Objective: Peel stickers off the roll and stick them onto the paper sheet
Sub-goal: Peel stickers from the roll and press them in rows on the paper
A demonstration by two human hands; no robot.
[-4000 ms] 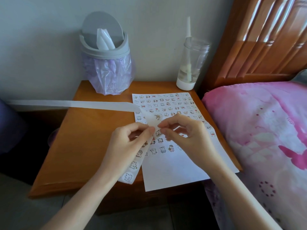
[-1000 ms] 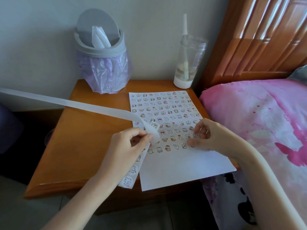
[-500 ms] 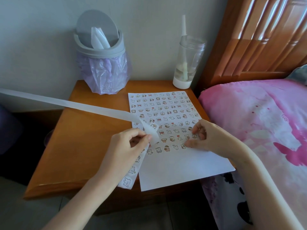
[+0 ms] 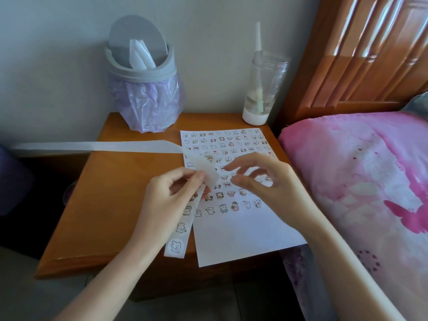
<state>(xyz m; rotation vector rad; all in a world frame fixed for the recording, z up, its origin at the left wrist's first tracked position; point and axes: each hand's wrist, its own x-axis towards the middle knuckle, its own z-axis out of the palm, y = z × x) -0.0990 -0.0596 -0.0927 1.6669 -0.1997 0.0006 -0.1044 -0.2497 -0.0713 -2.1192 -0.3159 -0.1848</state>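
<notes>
White paper sticker strip (image 4: 178,229) pinched by left hand (image 4: 166,200) fingers, over left edge of white paper sheet (image 4: 243,237) on wooden worktop (image 4: 111,205). Right hand (image 4: 271,181) above sheet, fingers loosely apart, gripping nothing.

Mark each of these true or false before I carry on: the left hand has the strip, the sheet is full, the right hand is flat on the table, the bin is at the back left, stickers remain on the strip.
1. The left hand pinches the sticker strip. True.
2. The paper sheet is covered with stickers from top to bottom. False: its lower part is blank.
3. The right hand lies flat on the table beside the sheet. False: it is over the sheet, fingers loosely curled, near the strip.
4. The bin with the purple bag stands at the table's back left. True.
5. Below the left hand the strip carries unpeeled stickers. True.
</notes>
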